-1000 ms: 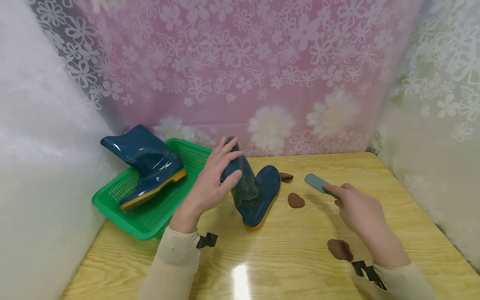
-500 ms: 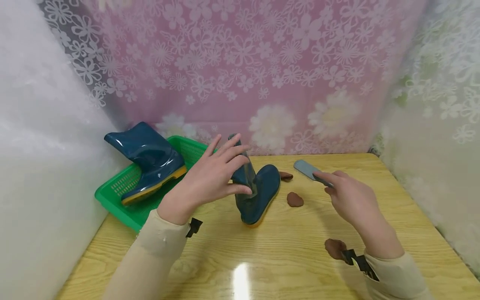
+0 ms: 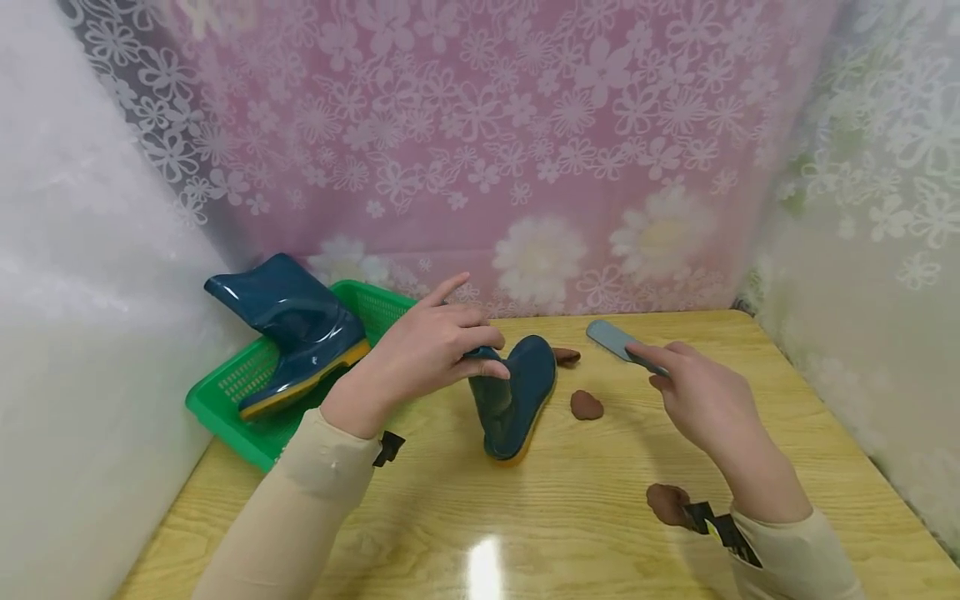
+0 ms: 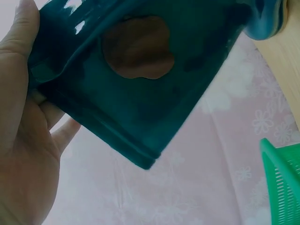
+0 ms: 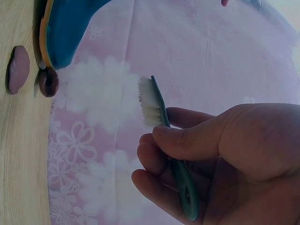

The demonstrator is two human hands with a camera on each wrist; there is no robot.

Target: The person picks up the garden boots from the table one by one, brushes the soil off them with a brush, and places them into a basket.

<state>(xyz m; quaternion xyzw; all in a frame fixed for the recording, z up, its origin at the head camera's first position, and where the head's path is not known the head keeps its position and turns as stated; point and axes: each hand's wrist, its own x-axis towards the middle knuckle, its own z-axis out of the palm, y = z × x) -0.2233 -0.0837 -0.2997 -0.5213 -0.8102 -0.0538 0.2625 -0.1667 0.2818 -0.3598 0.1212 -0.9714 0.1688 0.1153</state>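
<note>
A dark blue rain boot (image 3: 531,392) with a yellow sole stands on the table, its toe pointing toward the person. My left hand (image 3: 427,350) pinches the top of its shaft between thumb and fingers; the hand covers much of the shaft in the head view. On the shaft, the left wrist view shows a flat brown patch (image 4: 138,49). To the right of the boot, my right hand (image 3: 708,408) holds a small brush (image 3: 609,336) by its handle, raised above the table. The right wrist view shows its pale bristles (image 5: 150,103) facing the boot's side.
A second blue boot (image 3: 300,308) lies tilted in a green basket (image 3: 382,297) at the left. On the wooden table (image 3: 570,533) are three brown pieces: one (image 3: 567,357) behind the boot, one (image 3: 587,405) beside it, one (image 3: 667,505) near my right wrist. Flowered curtains surround the table.
My left hand has shifted from lying along the boot shaft with spread fingers to pinching its top. The shaft's top now sits lower in view. The brush has moved slightly left.
</note>
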